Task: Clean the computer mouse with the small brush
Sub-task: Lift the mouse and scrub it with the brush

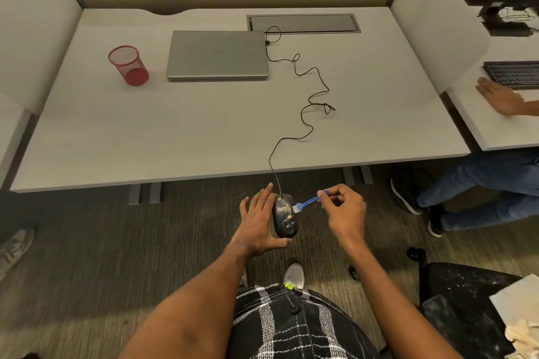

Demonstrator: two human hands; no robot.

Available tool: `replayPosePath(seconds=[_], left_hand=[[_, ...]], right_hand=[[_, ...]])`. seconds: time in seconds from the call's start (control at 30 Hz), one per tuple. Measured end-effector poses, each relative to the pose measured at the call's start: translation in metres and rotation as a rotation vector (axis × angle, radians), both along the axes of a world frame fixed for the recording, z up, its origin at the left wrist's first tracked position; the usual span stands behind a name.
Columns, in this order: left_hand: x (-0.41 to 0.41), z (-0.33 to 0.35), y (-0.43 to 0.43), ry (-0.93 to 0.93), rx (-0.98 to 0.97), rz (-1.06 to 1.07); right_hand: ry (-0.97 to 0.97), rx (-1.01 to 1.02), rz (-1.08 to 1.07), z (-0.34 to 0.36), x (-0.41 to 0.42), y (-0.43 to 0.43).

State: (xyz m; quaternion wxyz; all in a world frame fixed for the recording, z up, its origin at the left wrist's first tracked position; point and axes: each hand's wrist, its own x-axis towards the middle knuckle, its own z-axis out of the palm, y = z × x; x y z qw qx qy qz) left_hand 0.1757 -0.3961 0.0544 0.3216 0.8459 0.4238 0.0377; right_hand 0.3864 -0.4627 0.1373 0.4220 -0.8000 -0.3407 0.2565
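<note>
Our left hand (256,221), fingers straight and thumb hooked beneath, holds the speckled mouse (285,217) over the floor, just off the bench (204,125). Our right hand (345,207) pinches the blue brush (306,202), its bristles touching the mouse.

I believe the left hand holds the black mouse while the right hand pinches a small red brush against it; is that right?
Not quite: the head view shows the brush is blue, not red. The left hand does hold the black mouse, and the right hand pinches the brush against it.
</note>
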Motion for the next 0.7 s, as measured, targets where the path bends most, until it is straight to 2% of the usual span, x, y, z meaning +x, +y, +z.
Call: replayPosePath(seconds=[0.1, 0.2, 0.33, 0.53, 0.7], left_hand=[[0.001, 0.000, 0.000, 0.005, 0.000, 0.004], [0.001, 0.000, 0.001, 0.013, -0.005, 0.008], [0.000, -0.001, 0.001, 0.026, -0.005, 0.006], [0.003, -0.002, 0.001, 0.052, -0.015, -0.010], [0.003, -0.003, 0.001, 0.073, -0.012, -0.023]], right_hand=[[0.003, 0.021, -0.023, -0.001, 0.002, -0.003], [0.047, 0.023, 0.041, -0.003, 0.003, -0.006], [-0.024, 0.042, 0.038, -0.005, 0.002, -0.010], [0.012, 0.055, 0.108, -0.005, 0.002, -0.014], [-0.011, 0.071, 0.041, -0.007, 0.003, -0.014]])
